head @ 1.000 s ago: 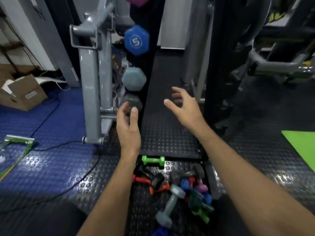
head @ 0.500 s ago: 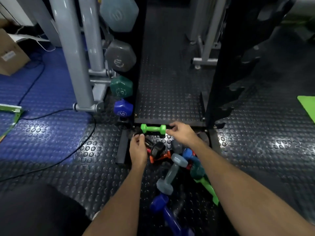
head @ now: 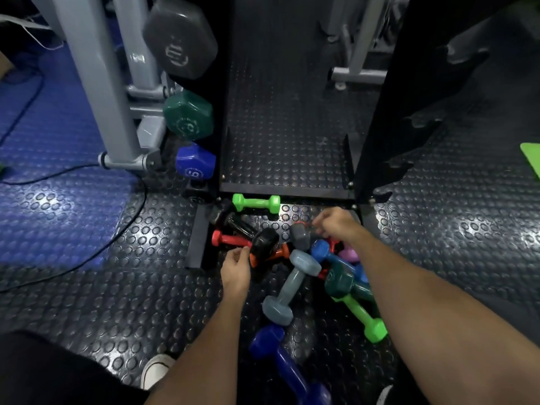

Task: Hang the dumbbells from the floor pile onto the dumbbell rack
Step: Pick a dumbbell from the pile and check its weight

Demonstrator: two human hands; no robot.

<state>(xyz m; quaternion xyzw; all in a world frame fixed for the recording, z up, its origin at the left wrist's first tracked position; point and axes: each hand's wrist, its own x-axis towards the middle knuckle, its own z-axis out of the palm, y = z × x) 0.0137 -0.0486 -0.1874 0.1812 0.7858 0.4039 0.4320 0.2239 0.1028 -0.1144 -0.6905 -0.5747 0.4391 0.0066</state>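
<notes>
A pile of small coloured dumbbells lies on the floor in front of the black rack (head: 225,83). My left hand (head: 235,268) has curled fingers touching a black dumbbell (head: 264,244) at the pile's left; a grip is not clear. My right hand (head: 336,223) is curled down over a dark grey dumbbell (head: 299,236). A bright green dumbbell (head: 255,203) lies apart at the rack's base. A red one (head: 229,239), a grey-blue one (head: 292,283) and a dark blue one (head: 280,355) lie around. The rack's left upright carries grey (head: 181,45), dark green (head: 188,119) and blue (head: 195,163) dumbbells.
The rack's right upright (head: 388,112) shows bare hooks. A grey machine frame (head: 99,83) stands left of the rack, with a black cable (head: 87,255) across the studded floor. A green mat (head: 530,159) lies at the right edge. My shoe (head: 156,369) is beside the pile.
I have bent lower and both hands have dropped from rack height to the floor pile. The right hand moved from the green dumbbell onto the dark grey one; the left settled by the black one.
</notes>
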